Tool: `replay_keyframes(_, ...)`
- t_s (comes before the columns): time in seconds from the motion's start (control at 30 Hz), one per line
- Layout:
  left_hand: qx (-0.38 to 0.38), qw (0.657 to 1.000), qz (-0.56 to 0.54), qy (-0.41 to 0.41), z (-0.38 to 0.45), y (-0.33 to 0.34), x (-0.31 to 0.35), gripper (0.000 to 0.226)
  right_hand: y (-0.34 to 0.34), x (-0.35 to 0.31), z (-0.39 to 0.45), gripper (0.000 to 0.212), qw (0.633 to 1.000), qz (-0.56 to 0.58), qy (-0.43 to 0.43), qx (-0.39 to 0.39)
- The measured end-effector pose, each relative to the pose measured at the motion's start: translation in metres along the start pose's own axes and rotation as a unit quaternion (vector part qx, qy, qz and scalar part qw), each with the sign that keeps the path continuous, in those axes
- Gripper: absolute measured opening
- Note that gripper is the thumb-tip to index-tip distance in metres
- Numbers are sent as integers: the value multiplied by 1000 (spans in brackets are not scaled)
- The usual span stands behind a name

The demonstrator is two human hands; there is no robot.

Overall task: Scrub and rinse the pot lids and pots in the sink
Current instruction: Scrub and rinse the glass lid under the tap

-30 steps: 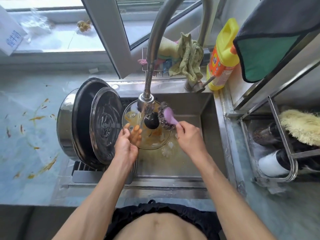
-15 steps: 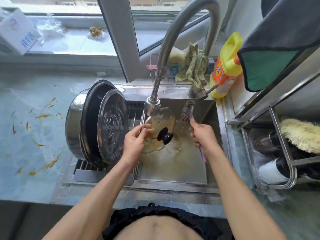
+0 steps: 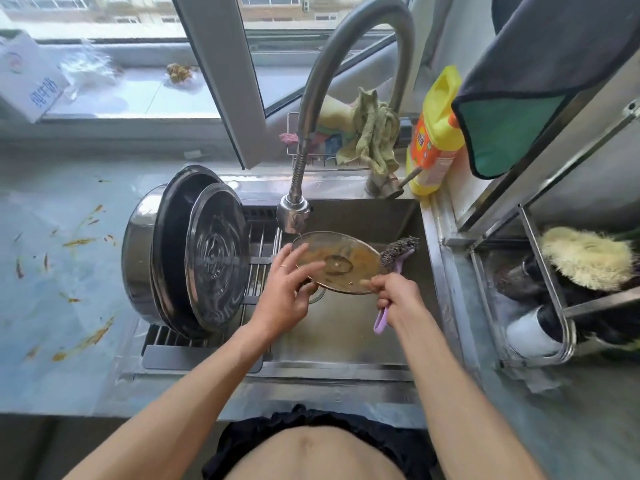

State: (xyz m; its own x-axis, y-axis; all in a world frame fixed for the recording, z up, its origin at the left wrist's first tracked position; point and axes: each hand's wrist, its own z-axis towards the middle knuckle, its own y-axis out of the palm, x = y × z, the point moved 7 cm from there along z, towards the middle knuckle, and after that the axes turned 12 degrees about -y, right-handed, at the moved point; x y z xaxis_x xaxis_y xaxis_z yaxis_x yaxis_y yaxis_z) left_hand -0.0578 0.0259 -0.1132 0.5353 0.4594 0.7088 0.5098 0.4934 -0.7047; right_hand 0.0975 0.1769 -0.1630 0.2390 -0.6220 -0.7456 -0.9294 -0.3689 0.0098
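Note:
A glass pot lid [image 3: 341, 263], smeared with orange-brown grease, is held almost flat over the sink [image 3: 346, 341], underside up, just below the tap head [image 3: 292, 214]. My left hand [image 3: 287, 289] supports its left edge with the fingers spread along the rim. My right hand [image 3: 398, 299] grips the purple handle of a steel-wool scrubber [image 3: 398, 252], whose wire head lies against the lid's right edge. One fingertip of that hand touches the lid's near rim. A steel pot [image 3: 138, 251] with dark lids [image 3: 216, 261] leans on the drain rack at the sink's left.
A yellow detergent bottle [image 3: 436, 133] and a green rag [image 3: 372, 140] stand behind the sink. On the right a metal rack [image 3: 561, 306] holds brushes and bottles. The counter [image 3: 69, 271] on the left carries orange food stains.
The lid has been turned from upright, knob toward me, to nearly flat with its underside up. The scrubber went from the lid's top edge to its right edge.

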Motion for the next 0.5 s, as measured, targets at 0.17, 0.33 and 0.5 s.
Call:
replay_keyframes(0.17, -83, 752, -487, -436, -9, 11, -37, 47, -2, 5, 2, 18, 1000, 9, -15, -7)
replay_keyframes(0.33, -73, 708, -551, -436, -10, 12, -36, 40, 1, 3, 6, 16, 991, -115, -67, -31)
replay_keyframes(0.5, -88, 706, -541, -449, -19, 20, -40, 50, 0, -11, 8, 13, 963, -223, -147, -42)
